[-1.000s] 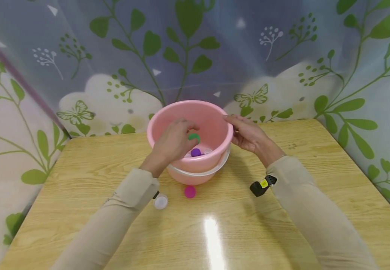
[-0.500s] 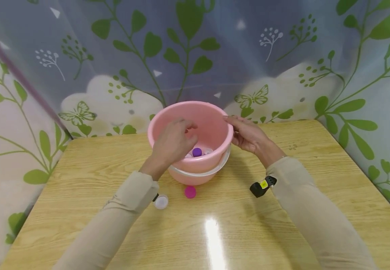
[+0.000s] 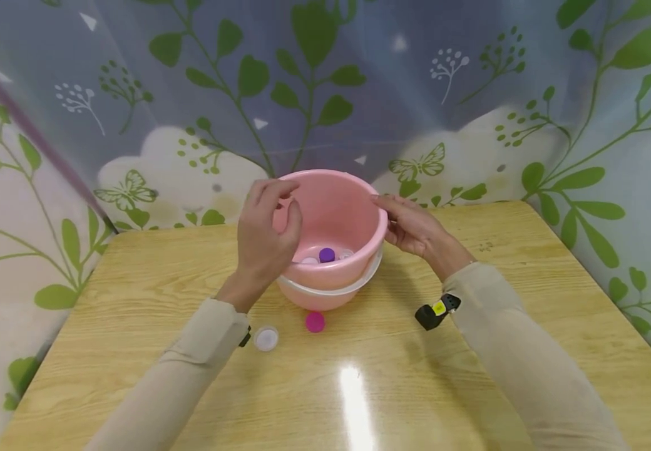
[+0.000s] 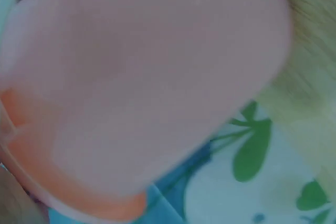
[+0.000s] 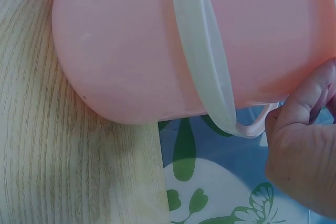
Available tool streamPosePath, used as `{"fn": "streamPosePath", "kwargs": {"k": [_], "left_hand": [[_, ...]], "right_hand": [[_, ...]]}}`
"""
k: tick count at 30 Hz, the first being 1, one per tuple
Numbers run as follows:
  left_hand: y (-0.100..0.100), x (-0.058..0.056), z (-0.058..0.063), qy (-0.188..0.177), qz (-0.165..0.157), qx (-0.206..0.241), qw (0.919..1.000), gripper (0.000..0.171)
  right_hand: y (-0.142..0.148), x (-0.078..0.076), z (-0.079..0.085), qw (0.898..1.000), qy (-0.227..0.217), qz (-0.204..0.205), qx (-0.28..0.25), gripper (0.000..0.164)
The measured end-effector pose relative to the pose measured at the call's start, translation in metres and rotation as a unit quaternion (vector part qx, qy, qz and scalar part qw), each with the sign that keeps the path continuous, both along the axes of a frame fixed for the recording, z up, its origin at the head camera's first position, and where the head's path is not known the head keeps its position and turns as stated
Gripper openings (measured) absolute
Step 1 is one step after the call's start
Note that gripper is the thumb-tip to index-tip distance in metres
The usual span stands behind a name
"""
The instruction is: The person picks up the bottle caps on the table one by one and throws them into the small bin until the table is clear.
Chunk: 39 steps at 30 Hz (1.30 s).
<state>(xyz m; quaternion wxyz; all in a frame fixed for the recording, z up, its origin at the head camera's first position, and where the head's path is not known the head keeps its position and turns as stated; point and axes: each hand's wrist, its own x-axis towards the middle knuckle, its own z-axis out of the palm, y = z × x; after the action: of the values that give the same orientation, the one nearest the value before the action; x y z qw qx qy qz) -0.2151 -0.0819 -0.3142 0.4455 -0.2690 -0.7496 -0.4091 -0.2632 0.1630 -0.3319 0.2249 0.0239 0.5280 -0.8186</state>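
A pink plastic bucket [image 3: 331, 213] stands at the middle of the table, its white handle [image 5: 202, 51] lowered round the outside. Inside lie a purple bottle cap [image 3: 327, 255] and a few pale caps [image 3: 310, 260]. My right hand [image 3: 412, 227] grips the bucket's right rim, thumb on top of the edge. At the left rim hovers my left hand [image 3: 266, 228], its fingers loosely bent with a gap to the thumb and nothing seen between them. It hides part of that rim. In the left wrist view the bucket's wall fills most of the picture.
On the wooden table [image 3: 151, 300], in front of the bucket, lie a magenta cap [image 3: 315, 322] and a white cap [image 3: 266, 338]. A leaf-patterned curtain [image 3: 393, 113] hangs right behind the bucket and along both sides.
My left hand has lifted out of the bucket toward its left rim. A green cap seen by its fingers one second ago is out of sight. The right hand keeps its grip.
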Motion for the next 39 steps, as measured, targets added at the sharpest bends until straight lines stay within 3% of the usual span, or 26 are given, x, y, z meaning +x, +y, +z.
{"fn": "streamPosePath", "kwargs": {"k": [4, 8, 14, 19, 22, 25, 27, 29, 31, 39], "left_hand": [[-0.019, 0.006, -0.01, 0.049, 0.023, 0.044, 0.9976, 0.022], [-0.04, 0.013, -0.022, 0.057, 0.033, 0.072, 0.9953, 0.024], [-0.06, 0.026, -0.043, -0.001, 0.035, 0.034, 0.9988, 0.023], [-0.072, 0.035, -0.066, -0.1, 0.057, -0.032, 0.9928, 0.023], [-0.076, 0.042, -0.073, -0.199, 0.054, -0.087, 0.9746, 0.025], [-0.075, 0.049, -0.076, -0.305, 0.039, -0.148, 0.94, 0.028], [-0.075, 0.053, -0.077, -0.348, 0.029, -0.191, 0.9172, 0.03], [-0.074, 0.057, -0.081, -0.371, 0.02, -0.232, 0.8992, 0.031], [-0.074, 0.062, -0.085, -0.381, 0.015, -0.262, 0.8867, 0.032], [-0.08, 0.074, -0.098, -0.389, 0.01, -0.333, 0.8588, 0.038]], "right_hand": [[-0.001, 0.001, 0.002, 1.0, -0.001, -0.002, 0.001, 0.023], [-0.001, 0.001, 0.002, 1.0, -0.001, 0.0, 0.001, 0.024], [0.002, 0.001, 0.002, 1.0, -0.006, -0.01, 0.004, 0.025], [0.003, 0.0, 0.001, 1.0, -0.008, -0.015, 0.007, 0.025], [0.002, 0.0, 0.0, 1.0, -0.008, -0.012, 0.005, 0.025], [0.002, 0.0, 0.0, 1.0, -0.009, -0.012, 0.001, 0.024], [0.001, 0.0, 0.0, 1.0, -0.009, -0.013, 0.001, 0.023], [0.0, 0.0, 0.0, 1.0, -0.01, -0.013, 0.0, 0.023], [-0.001, 0.0, -0.001, 1.0, -0.01, -0.011, 0.0, 0.023], [-0.005, 0.0, 0.0, 1.0, -0.013, -0.008, -0.002, 0.025]]}}
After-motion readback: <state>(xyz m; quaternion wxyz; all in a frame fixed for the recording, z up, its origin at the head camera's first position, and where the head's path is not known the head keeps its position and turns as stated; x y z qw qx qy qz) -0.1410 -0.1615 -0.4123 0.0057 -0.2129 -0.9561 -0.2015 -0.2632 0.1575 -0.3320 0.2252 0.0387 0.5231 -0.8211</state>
